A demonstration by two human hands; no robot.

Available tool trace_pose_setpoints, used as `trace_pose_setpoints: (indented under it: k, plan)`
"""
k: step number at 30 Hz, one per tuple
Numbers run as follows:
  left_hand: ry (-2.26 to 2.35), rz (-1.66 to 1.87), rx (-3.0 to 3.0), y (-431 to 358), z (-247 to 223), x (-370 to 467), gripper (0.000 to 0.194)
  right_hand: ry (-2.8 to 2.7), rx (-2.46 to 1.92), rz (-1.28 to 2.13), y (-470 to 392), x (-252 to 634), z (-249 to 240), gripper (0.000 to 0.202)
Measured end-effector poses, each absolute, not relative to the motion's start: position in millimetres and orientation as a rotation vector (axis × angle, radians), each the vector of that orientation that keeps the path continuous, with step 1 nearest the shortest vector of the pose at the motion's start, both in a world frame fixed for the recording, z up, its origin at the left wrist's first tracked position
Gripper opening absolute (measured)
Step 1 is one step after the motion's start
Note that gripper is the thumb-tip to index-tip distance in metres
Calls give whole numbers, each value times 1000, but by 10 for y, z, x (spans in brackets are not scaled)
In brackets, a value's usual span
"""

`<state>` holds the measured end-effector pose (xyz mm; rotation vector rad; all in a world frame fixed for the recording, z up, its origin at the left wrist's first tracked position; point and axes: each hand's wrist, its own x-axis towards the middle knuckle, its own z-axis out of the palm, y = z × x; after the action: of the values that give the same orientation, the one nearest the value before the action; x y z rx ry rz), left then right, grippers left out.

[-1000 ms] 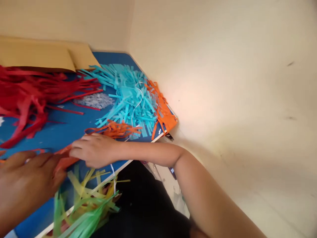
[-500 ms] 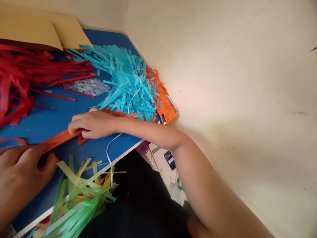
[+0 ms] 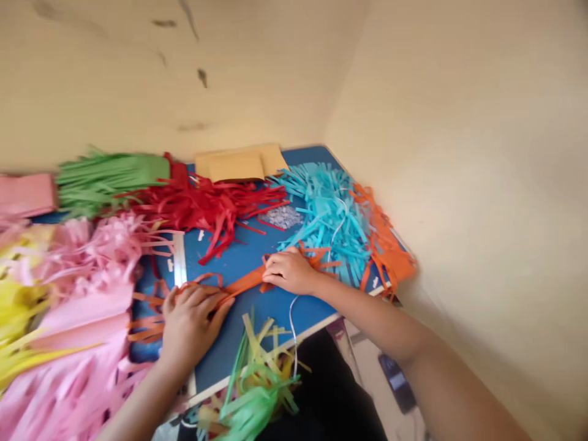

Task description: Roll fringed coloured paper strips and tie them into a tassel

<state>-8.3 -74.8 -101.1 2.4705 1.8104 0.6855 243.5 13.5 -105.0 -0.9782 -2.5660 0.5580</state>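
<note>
Blue tabletop (image 3: 236, 252) beneath fringed orange paper (image 3: 247, 282)

Worktop (image 3: 209, 358): blue, pale-edged
Held strip (image 3: 245, 283): orange
Corner fringe (image 3: 399, 264): orange
Neighbouring fringe (image 3: 316, 211): bright turquoise
Middle streamers (image 3: 197, 202): red
Folded sheets (image 3: 236, 166): tan
Edge tassel (image 3: 257, 395): green and yellow
String (image 3: 293, 324): white
Wall (image 3: 482, 135): cream, dark-smudged

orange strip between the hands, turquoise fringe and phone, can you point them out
Orange strip (image 3: 247, 281): head view, middle of its bare stretch.
Turquoise fringe (image 3: 321, 213): head view, middle of the pile.
Phone (image 3: 397, 382): head view, middle of its front.
</note>
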Motion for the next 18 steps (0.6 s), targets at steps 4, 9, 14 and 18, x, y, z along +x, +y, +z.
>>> trace_pose_setpoints:
  k: [4, 9, 14, 18]
  plan:
    - [1794, 777, 2397, -744, -1032, -97, 29, -2524, -1076, 635, 135, 2344, -991, 16]
    - [1848, 813, 2318, -731, -1055, -99, 31, -2640, -1222, 631, 223, 2204, -892, 22]
    - [1947, 746, 2297, -686, -1068, -82, 34, -2729, -1265, 583, 279, 2139, -835, 25]
    - [1999, 650, 2342, -649, -1074, -71, 33, -2747, -1283, 562, 289, 2123, -820, 26]
